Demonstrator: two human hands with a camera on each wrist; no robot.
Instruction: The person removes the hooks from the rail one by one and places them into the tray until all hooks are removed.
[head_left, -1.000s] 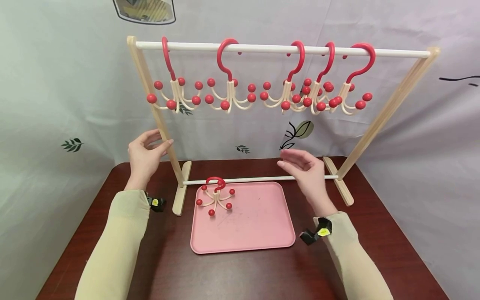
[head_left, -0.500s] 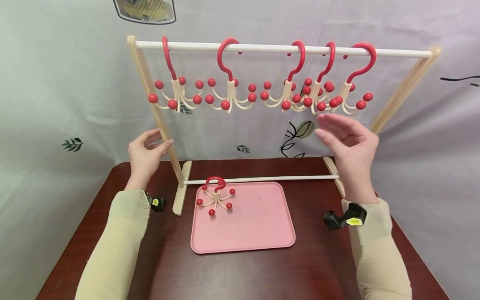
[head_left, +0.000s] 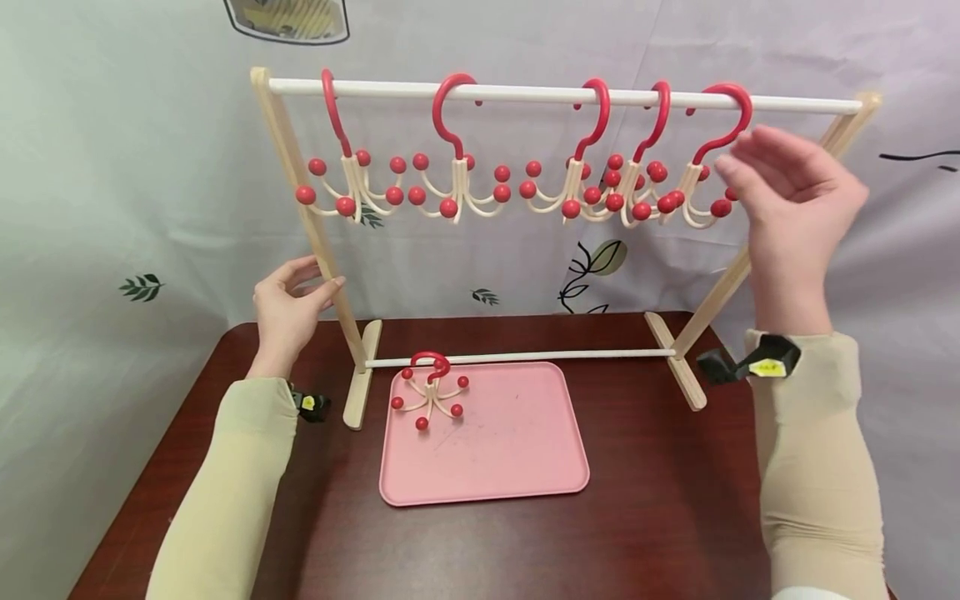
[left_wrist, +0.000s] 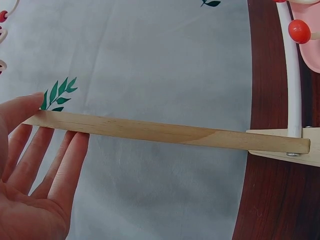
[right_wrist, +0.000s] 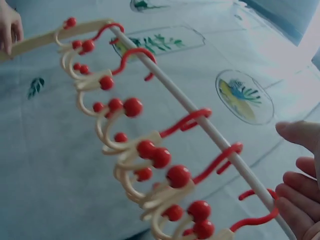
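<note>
My left hand (head_left: 287, 315) pinches the left wooden post (head_left: 318, 237) of a clothes rack. In the left wrist view, the thumb lies on one side of the post (left_wrist: 150, 131) and the fingers on the other. My right hand (head_left: 806, 208) is raised beside the rightmost red-hooked hanger (head_left: 744, 104), holding nothing, its thumb apart from its fingers. Several such hangers, with cream arms tipped by red balls, hang from the white top rod (head_left: 525, 93). In the right wrist view, my right fingers (right_wrist: 295, 192) are close to the last red hook (right_wrist: 255, 220); contact is unclear.
On the dark red table (head_left: 480, 550) lies a pink tray (head_left: 510, 450). One more hanger (head_left: 431, 392) rests at the tray's far left. A white lower rod (head_left: 600, 355) joins the rack's feet, and a patterned cloth (head_left: 187, 208) hangs behind.
My right hand has risen and moved right, from above the lower rod to beside the rightmost hanger's hook. The left hand stays on the post, and the hangers look unmoved.
</note>
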